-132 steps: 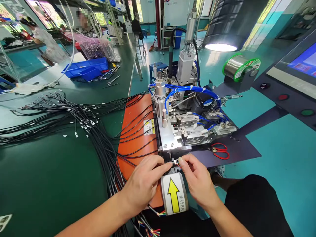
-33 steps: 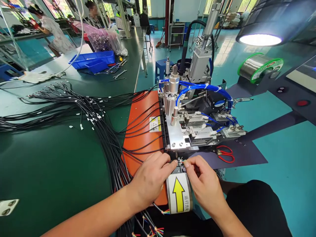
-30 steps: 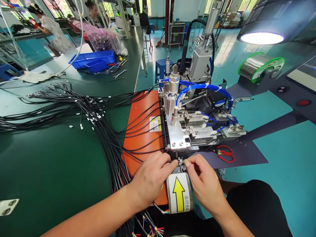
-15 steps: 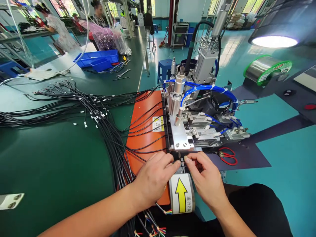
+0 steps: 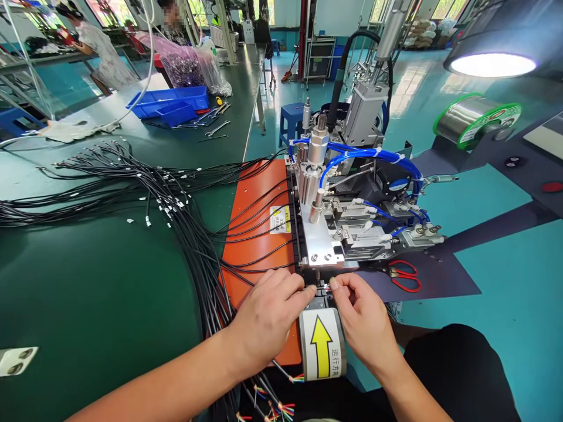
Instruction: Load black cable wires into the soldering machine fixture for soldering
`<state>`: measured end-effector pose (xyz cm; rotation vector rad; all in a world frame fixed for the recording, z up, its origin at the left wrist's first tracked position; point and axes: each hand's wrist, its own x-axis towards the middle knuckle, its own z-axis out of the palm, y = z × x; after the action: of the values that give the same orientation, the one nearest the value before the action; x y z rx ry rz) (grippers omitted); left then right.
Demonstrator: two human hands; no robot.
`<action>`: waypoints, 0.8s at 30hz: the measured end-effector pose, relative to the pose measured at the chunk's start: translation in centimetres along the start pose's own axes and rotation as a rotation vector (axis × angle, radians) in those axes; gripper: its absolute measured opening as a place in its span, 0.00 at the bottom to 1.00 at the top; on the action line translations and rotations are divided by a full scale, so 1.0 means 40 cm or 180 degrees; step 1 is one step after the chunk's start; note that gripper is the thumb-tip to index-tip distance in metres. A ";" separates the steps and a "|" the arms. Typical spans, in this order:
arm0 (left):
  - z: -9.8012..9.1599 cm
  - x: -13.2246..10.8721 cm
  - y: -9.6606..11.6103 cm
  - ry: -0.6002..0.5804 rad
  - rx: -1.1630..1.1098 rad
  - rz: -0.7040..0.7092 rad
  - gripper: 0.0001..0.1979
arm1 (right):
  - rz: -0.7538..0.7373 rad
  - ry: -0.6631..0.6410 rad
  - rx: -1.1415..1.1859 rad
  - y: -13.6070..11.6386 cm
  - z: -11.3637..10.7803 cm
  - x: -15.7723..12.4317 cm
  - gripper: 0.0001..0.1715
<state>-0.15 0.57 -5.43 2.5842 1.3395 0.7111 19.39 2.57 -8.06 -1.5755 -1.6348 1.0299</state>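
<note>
Hand, right (image 5: 366, 319): thumb and forefinger pinched, apparently on the fine wires (image 5: 326, 287), probably for alignment; my wrist enters from the lower right.
Hand, left (image 5: 268, 319): palm down, forearm slanting in from the lower left, thumb stretched to the small black holder (image 5: 319, 302), I judge to steady the work; whether it grips anything, I cannot tell.
Wires: between my thumb tips, at the near end of the machine (image 5: 314, 237).
Arrow label (image 5: 322, 346): below my hands, pointing toward the machine, presumably to show running direction.
Orange cover (image 5: 259, 181): left of the machine; black cables (image 5: 193, 252) cross it spaced apart, likely against tangling, the rest heaped on the green table (image 5: 109, 293).
Lamp (image 5: 505, 35): above right, lit, presumably for close work.
</note>
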 end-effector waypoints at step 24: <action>-0.162 0.025 -0.041 -0.0741 -0.0650 -0.0889 0.14 | -0.0588 -0.0085 0.0551 -0.062 -0.044 -0.120 0.13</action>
<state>-3.94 1.78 0.04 2.1858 1.4297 0.4575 20.08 -1.96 -4.71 -1.2780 -1.6278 1.0665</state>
